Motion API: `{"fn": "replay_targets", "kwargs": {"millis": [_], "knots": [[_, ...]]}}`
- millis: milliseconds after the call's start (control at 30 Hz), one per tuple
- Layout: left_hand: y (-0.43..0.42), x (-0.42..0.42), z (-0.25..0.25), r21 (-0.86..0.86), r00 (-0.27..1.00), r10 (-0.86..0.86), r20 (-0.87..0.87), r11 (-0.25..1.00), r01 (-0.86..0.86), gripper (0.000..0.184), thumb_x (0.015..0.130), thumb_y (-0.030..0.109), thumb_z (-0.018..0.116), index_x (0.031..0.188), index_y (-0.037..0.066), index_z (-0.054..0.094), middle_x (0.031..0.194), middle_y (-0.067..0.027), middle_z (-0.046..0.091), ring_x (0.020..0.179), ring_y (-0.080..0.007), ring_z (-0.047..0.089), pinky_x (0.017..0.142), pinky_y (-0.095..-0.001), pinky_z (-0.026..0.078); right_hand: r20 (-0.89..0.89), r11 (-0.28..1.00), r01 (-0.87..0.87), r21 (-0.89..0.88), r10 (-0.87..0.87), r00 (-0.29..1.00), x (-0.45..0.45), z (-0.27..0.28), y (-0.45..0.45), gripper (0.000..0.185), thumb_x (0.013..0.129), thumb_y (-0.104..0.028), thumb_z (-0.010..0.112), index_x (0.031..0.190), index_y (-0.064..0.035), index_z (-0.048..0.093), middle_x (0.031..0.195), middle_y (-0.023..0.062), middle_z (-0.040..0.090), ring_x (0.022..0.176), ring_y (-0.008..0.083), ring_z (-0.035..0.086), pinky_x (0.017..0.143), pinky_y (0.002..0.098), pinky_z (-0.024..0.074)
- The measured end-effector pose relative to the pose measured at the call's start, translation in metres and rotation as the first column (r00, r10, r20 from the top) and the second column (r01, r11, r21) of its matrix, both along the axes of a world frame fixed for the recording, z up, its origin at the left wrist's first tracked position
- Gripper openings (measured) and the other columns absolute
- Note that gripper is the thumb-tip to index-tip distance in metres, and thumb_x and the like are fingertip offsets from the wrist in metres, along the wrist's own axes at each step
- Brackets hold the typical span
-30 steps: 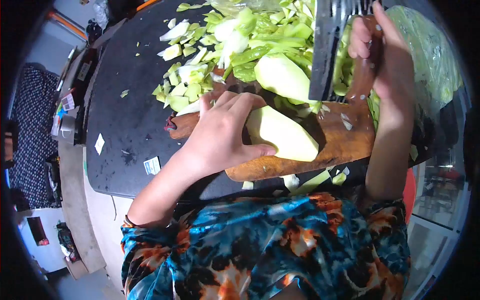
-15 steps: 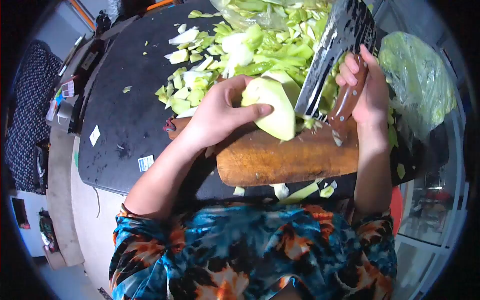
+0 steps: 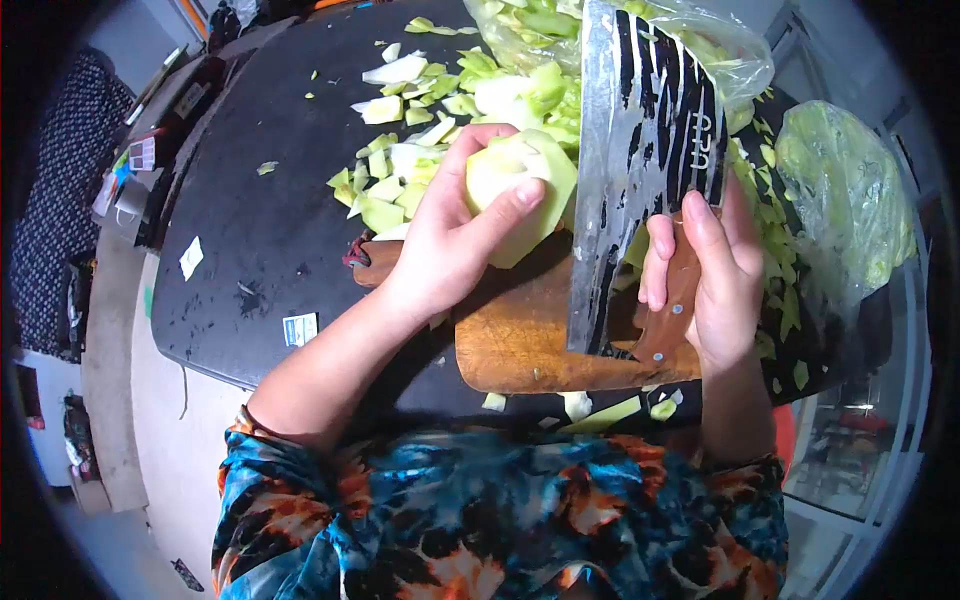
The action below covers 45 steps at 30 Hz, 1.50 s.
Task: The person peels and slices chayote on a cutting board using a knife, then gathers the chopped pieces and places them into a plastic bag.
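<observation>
My left hand (image 3: 450,215) is closed round a firm, pale green cut vegetable (image 3: 520,190) with flat facets; its exact kind I cannot tell. It is held above the wooden cutting board (image 3: 530,335). In my right hand (image 3: 715,270) is a cleaver (image 3: 645,160), my fingers wrapped round its brown riveted handle. The broad blade, dark with pale streaks, stands upright just right of the vegetable, apart from it. Behind both hands lies a heap of cut green pieces (image 3: 400,170), partly hidden by the blade.
The black table (image 3: 260,220) carries small scraps and a paper packet (image 3: 300,328). A clear plastic bag (image 3: 740,55) of green pieces is at the back, and a tied bag (image 3: 845,190) stands at the right. Several peelings (image 3: 605,413) lie along the front edge.
The cleaver has swung toward me and left, from tilted to more upright. The vegetable has been turned and tipped in my left hand, and the whole view has shifted slightly.
</observation>
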State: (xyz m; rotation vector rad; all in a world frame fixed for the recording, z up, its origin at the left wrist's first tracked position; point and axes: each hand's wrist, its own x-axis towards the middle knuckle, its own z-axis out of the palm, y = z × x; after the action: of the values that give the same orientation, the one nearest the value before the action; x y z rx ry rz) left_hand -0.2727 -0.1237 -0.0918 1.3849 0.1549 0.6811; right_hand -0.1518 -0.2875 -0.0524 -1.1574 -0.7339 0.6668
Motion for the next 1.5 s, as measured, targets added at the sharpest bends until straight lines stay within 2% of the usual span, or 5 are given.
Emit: {"fn": "replay_targets", "kwargs": {"millis": [300,567,667,1000,1500], "knots": [[0.000,-0.007,-0.001,0.281,0.995,0.101,0.003,0.955,-0.098,0.039,0.085,0.018,0.066,0.114,0.003,0.045,0.097,-0.0036,0.055,0.091,-0.0100,0.052,0.081,-0.0245,0.043,0.088,0.995,0.026,0.093,-0.034,0.996,-0.010,-0.001,-0.005,0.034,0.096,-0.013,0.039,0.128,-0.0044,0.034,0.076,0.0062,0.048,0.047,0.0109,0.046,0.042,0.0243,0.0443],[-0.016,-0.008,0.006,0.108,0.999,0.031,0.014,0.994,-0.032,0.039,0.086,0.015,0.065,0.114,0.002,0.042,0.098,-0.0052,0.058,0.091,-0.0104,0.054,0.080,-0.0248,0.045,0.027,0.996,0.032,0.088,-0.034,0.999,-0.014,0.005,-0.008,0.034,0.094,-0.012,0.044,0.126,-0.0025,0.037,0.079,0.0045,0.050,0.057,0.0076,0.046,0.042,0.0212,0.0440],[-0.020,-0.009,0.007,0.075,0.999,0.033,-0.001,0.997,-0.033,0.039,0.086,0.016,0.064,0.114,0.001,0.041,0.098,-0.0054,0.058,0.090,-0.0108,0.055,0.080,-0.0248,0.045,0.092,1.000,0.018,-0.001,-0.017,0.996,-0.012,0.005,-0.009,0.041,0.096,-0.016,0.037,0.136,-0.0084,0.027,0.065,0.0061,0.045,0.039,0.0128,0.044,0.038,0.0250,0.0426],[-0.019,-0.014,0.005,0.359,0.986,0.065,-0.152,0.933,-0.007,0.041,0.084,0.023,0.068,0.110,-0.001,0.045,0.091,-0.0076,0.062,0.084,-0.0118,0.058,0.075,-0.0265,0.047,0.093,0.987,-0.040,-0.155,0.055,0.994,-0.005,0.012,-0.014,0.030,0.093,-0.014,0.046,0.122,-0.0032,0.042,0.068,0.0039,0.049,0.044,0.0089,0.043,0.038,0.0221,0.0388],[-0.026,-0.016,0.012,0.069,0.991,-0.034,-0.127,0.997,0.043,0.047,0.085,0.026,0.066,0.115,-0.004,0.044,0.091,-0.0050,0.062,0.084,-0.0096,0.058,0.074,-0.0234,0.047,-0.059,0.990,-0.074,-0.124,0.067,0.996,0.002,0.006,-0.010,0.029,0.093,-0.014,0.045,0.121,-0.0054,0.045,0.060,0.0038,0.046,0.036,0.0123,0.041,0.034,0.0247,0.0345]]}}
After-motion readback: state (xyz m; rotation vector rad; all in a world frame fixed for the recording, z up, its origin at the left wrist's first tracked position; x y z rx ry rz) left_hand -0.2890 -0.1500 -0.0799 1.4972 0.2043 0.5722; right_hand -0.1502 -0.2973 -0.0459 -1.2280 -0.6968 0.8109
